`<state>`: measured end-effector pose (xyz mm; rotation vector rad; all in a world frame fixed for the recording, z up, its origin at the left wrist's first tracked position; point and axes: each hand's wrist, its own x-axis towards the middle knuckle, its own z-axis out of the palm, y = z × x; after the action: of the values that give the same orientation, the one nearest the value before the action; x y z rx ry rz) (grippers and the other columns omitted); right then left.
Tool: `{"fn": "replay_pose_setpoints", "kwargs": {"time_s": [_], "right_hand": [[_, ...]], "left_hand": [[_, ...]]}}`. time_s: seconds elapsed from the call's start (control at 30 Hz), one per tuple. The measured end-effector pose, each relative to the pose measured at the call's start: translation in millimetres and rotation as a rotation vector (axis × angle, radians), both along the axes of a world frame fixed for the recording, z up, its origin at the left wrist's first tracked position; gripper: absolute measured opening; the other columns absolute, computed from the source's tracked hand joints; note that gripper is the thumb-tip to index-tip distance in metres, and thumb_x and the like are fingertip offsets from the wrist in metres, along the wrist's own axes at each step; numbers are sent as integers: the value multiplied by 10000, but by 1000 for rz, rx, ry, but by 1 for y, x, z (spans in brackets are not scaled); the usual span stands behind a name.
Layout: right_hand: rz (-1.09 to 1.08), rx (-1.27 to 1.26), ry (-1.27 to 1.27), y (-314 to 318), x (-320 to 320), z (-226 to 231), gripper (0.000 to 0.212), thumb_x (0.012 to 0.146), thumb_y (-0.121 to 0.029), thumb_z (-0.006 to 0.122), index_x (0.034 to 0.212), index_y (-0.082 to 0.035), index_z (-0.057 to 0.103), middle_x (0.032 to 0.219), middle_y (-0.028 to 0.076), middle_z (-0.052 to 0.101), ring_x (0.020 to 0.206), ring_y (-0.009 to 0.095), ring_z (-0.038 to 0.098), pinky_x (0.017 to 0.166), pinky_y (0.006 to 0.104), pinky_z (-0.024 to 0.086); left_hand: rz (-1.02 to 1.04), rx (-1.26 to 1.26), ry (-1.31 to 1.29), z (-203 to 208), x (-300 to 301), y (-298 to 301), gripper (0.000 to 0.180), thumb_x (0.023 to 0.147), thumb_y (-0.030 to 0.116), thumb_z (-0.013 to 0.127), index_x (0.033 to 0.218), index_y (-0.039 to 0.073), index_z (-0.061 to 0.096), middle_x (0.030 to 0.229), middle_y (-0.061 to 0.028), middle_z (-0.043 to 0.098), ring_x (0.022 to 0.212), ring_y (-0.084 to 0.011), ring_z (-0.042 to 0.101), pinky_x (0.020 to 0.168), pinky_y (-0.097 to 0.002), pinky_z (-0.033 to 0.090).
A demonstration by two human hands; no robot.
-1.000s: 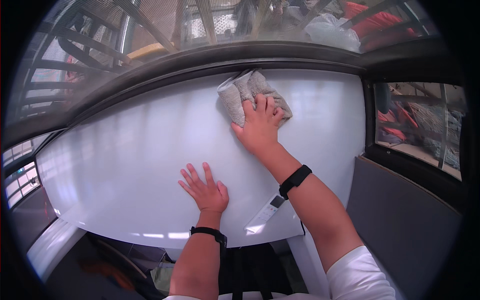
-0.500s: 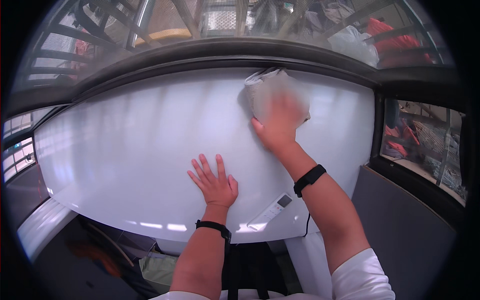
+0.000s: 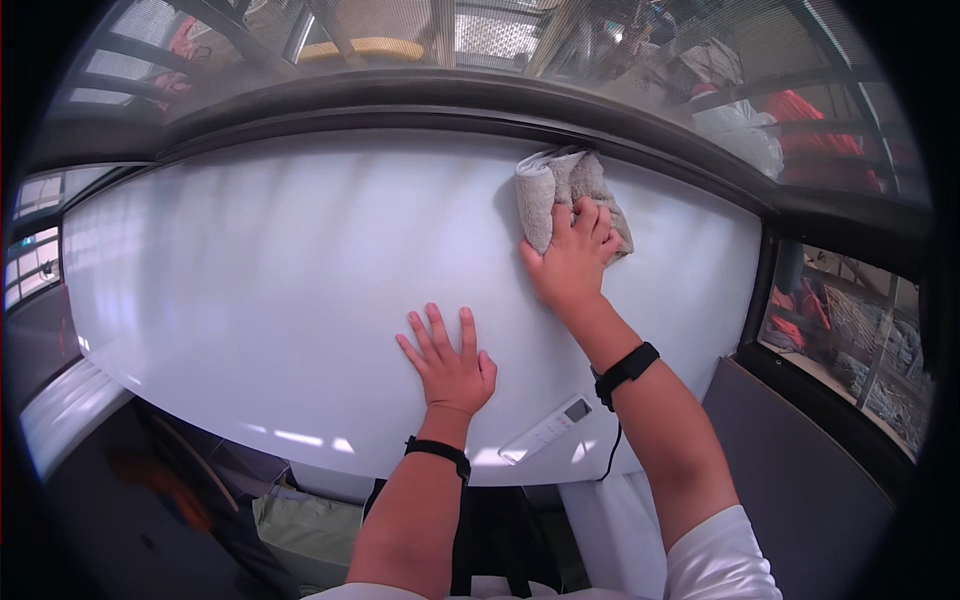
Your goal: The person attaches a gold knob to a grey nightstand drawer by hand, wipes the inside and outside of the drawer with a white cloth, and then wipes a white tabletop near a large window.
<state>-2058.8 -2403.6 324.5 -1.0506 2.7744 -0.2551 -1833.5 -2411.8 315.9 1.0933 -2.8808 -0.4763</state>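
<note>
Since earlier, one grey cloth [image 3: 565, 195] has slid leftward under the flat right hand [image 3: 572, 262]; left hand [image 3: 450, 365] lies flat, empty.

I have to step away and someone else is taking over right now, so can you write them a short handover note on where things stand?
Right hand: pressed flat on a crumpled grey cloth at the far right of the white table, near its back edge.
Left hand: flat on the table near the front edge, fingers spread, holding nothing.
A white remote-like device lies at the front edge, between the forearms.
Done: cannot tell which areas are already wiped; the surface shows no obvious marks.
Left: probably the area left of the cloth.
</note>
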Motion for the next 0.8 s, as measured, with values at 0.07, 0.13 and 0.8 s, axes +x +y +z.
{"fn": "replay_pose_setpoints", "kwargs": {"time_s": [0.07,0.13,0.8], "right_hand": [[12,-7,24,-9,5,0,591,697,-418,787,1160,-130,560,1332,143,373,1300,369,277,1003,566,223],[47,-38,47,-16,9,-6,589,696,-420,787,1154,-129,560,1329,142,373,1295,368,279,999,564,225],[259,-39,33,-126,70,-2,588,717,-474,763,1155,-142,555,1345,135,355,1299,372,265,1018,578,222]], "left_hand": [[5,0,6,0,0,0,799,784,243,560,1518,98,281,1565,-317,119,1426,-580,83,1089,-754,63],[9,0,15,0,-1,-1,797,785,246,562,1517,102,282,1561,-318,125,1424,-582,92,1085,-760,71],[29,83,12,-5,2,2,660,835,334,566,1441,108,435,1556,-311,154,1414,-582,109,1045,-794,95]]}}
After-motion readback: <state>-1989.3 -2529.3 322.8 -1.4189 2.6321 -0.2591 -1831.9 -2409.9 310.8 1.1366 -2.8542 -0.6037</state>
